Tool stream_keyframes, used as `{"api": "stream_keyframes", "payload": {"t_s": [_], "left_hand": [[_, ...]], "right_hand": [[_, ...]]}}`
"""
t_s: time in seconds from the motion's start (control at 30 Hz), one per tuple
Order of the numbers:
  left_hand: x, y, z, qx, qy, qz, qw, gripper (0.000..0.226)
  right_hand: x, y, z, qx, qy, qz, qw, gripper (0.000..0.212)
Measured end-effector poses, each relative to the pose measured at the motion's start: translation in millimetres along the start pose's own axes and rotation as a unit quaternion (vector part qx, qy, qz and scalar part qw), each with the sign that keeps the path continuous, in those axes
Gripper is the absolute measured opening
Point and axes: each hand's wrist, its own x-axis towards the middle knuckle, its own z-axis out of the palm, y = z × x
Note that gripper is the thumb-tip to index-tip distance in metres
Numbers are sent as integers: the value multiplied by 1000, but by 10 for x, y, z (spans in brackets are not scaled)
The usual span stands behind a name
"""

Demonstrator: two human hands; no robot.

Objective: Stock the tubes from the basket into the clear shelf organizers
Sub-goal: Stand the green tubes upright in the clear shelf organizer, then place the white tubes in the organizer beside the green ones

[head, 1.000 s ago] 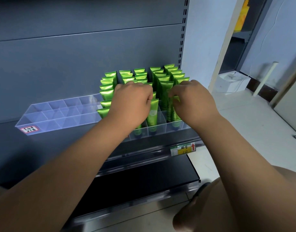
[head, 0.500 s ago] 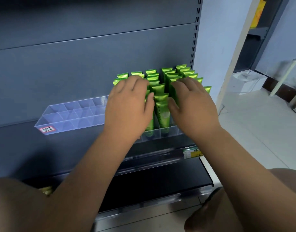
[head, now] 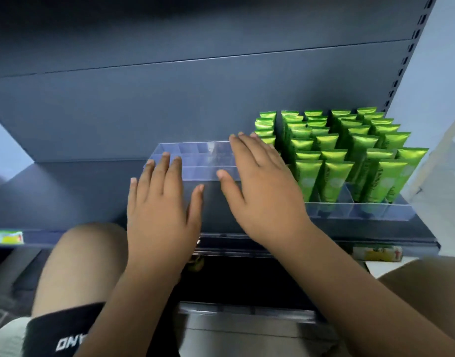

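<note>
Over clear organizer (head: 195, 161): left hand (head: 162, 217), right hand (head: 262, 194) flat, grip empty; tubes (head: 334, 150) just rightward.

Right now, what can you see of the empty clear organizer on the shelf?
The empty clear organizer is a see-through plastic tray, split by thin walls into rows of small cells, none holding a tube. It sits flat on the dark shelf, left of the green tubes. The left hand has straight fingertips at its front left edge; the right hand covers its right end. Blur hides whether they press it.
</note>
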Motion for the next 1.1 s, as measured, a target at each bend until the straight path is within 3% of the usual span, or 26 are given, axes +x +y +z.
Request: {"api": "stream_keyframes", "payload": {"t_s": [0.4, 0.67, 0.9, 1.1], "left_hand": [[-549, -1515, -849, 138, 28, -180, 974, 73], [-1514, -2647, -1402, 204, 2, -328, 922, 67], [-2592, -3493, -1080, 198, -105, -502, 835, 65], [-3261, -4037, -534, 107, -135, -606, 777, 58]], "right_hand": [[29, -1905, 788, 144, -81, -128, 978, 62], [-323, -3496, 1670, 278, -150, -267, 911, 52], [-955, -3953, 2790, 164, -357, -306, 867, 48], [-1382, -4032, 3592, 113, -527, -210, 815, 36]]}}
